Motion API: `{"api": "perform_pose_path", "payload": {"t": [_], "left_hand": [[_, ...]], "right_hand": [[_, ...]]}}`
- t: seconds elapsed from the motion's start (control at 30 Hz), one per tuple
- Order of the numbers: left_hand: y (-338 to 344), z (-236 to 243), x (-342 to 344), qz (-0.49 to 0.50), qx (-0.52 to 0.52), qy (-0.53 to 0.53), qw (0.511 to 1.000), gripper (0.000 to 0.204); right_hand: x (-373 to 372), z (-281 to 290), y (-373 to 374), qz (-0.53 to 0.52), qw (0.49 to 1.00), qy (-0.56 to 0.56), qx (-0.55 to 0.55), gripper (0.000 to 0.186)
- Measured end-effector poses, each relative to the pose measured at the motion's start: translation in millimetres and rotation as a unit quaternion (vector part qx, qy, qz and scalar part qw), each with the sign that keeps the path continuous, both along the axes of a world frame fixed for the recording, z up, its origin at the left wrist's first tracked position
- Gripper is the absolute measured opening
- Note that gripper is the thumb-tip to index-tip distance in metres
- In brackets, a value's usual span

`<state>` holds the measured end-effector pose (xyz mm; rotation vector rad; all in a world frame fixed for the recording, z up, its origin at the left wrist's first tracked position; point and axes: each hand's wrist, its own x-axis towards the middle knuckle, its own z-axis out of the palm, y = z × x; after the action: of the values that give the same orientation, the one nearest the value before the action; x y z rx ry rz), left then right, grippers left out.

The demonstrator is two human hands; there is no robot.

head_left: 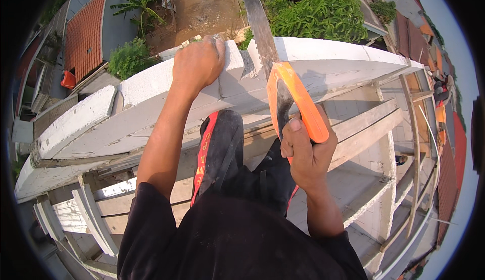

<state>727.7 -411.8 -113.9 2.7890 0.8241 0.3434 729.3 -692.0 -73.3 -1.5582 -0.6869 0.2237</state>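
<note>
An orange-handled hand saw (298,98) is in my right hand (309,151), whose fingers wrap round its grip. The toothed blade (258,25) points up and away, its lower part beside a notch in the top of a white block wall (323,53). Left of that notch, my left hand (199,62) rests on a white block (233,60) at the wall's top edge, fingers bent over its far side. Whether those fingertips grip the block is hidden. A shadow of the saw falls on the wall face.
Wooden planks (364,128) form a scaffold below and to the right. Beyond the wall the ground drops to a dirt yard (204,10), trees (318,17) and tiled roofs (85,35). A loose white slab (76,121) lies along the wall at left. Another person (444,89) is at far right.
</note>
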Motion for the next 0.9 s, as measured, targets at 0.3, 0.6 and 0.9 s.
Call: {"api": "perform_pose_path", "payload": {"t": [0.3, 0.6, 0.9], "left_hand": [[2, 1, -1, -0.003, 0.008, -0.018, 1.000, 0.054], [-2, 4, 0, -0.004, 0.016, 0.003, 1.000, 0.054], [-4, 4, 0, -0.006, 0.023, -0.003, 1.000, 0.055]], "right_hand": [[12, -36, 13, 0.040, 0.988, 0.119, -0.094, 0.016], [7, -16, 3, 0.002, 0.980, 0.080, 0.182, 0.025], [16, -15, 7, 0.017, 0.970, 0.200, 0.137, 0.043]]}}
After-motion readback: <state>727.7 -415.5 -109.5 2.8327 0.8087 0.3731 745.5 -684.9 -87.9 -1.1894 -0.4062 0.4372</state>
